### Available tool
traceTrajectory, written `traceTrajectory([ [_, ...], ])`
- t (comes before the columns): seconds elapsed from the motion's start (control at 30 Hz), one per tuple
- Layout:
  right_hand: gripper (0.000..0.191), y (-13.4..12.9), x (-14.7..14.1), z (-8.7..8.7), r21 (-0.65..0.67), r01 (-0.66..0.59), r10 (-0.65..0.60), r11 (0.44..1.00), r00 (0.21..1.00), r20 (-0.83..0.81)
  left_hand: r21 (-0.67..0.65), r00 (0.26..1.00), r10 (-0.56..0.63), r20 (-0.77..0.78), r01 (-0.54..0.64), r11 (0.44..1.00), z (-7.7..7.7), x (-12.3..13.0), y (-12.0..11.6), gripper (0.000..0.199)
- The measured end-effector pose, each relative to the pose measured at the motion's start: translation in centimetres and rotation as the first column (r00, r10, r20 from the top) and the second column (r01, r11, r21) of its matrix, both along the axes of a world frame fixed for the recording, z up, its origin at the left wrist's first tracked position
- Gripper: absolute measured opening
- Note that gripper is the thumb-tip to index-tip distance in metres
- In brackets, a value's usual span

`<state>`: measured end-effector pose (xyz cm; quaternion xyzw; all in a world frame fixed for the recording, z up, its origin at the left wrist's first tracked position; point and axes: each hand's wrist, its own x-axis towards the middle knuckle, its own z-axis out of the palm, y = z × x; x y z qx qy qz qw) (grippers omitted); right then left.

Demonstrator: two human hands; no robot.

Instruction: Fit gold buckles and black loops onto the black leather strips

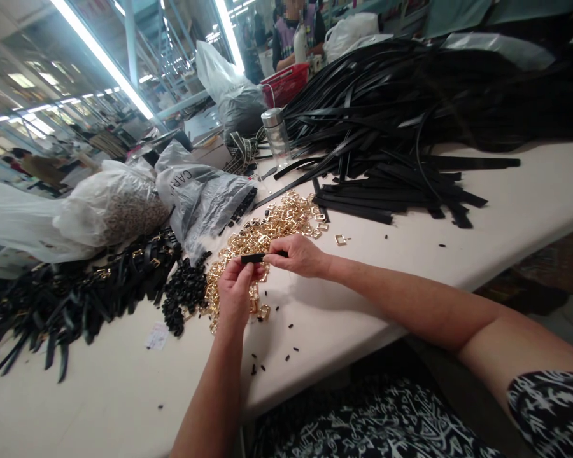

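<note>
A short black strap (253, 258) is held between my two hands above the table. My left hand (236, 286) pinches its left part between thumb and fingers. My right hand (298, 256) grips its other end, which shows a little under the fingers. Just behind and beneath my hands spreads a heap of gold-coloured buckles (286, 216). Left of my left hand lies a pile of small black loops (185, 289). One gold buckle (340, 240) sits apart, beyond my right hand.
Long black straps (372, 95) cover the back right. A bottle (277, 137), a red basket (286, 84) and a grey plastic bag (200, 191) stand behind the buckles. Finished-looking straps with buckles (100, 280) lie left. A person (298, 35) sits across the table (100, 394).
</note>
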<state>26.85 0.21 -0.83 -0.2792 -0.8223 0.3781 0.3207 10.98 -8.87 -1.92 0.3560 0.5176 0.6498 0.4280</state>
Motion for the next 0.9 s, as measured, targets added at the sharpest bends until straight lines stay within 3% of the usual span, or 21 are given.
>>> traceTrajectory([
  [0.17, 0.029, 0.3, 0.4, 0.5, -0.074, -0.086, 0.080, 0.993, 0.994, -0.078, 0.017, 0.979, -0.156, 0.135, 0.155, 0.988, 0.1, -0.3, -0.2, 0.022],
  [0.37, 0.026, 0.1, 0.6, 0.9, -0.162, -0.281, 0.277, 0.946, 0.960, -0.051, -0.081, 0.958, -0.266, 0.104, 0.275, 0.958, 0.0, -0.3, -0.3, 0.035],
  [0.5, 0.025, 0.3, 0.8, 0.9, -0.187, -0.333, 0.335, 0.924, 0.942, -0.018, -0.082, 0.961, -0.263, 0.081, 0.270, 0.959, 0.1, -0.6, -0.3, 0.025],
  [0.57, 0.028, 0.5, 0.9, 0.8, -0.096, -0.308, 0.312, 0.946, 0.950, 0.024, -0.085, 0.970, -0.242, 0.037, 0.244, 0.966, 0.3, -0.9, -0.2, 0.023],
  [0.67, 0.027, 0.8, 1.0, 0.5, 0.146, -0.144, 0.132, 0.979, 0.988, 0.084, -0.112, 0.967, -0.244, -0.072, 0.236, 0.965, 0.7, -0.9, -0.1, 0.022],
  [0.77, 0.022, 0.9, 1.0, 0.2, 0.329, -0.020, -0.011, 0.944, 0.996, 0.092, -0.186, 0.948, -0.280, -0.152, 0.251, 0.950, 0.7, -0.5, 0.0, 0.019],
  [0.9, 0.022, 0.8, 1.0, 0.6, 0.428, 0.038, -0.044, 0.903, 0.999, 0.005, -0.171, 0.964, -0.228, -0.138, 0.203, 0.964, 0.2, 0.2, 0.2, 0.018],
])
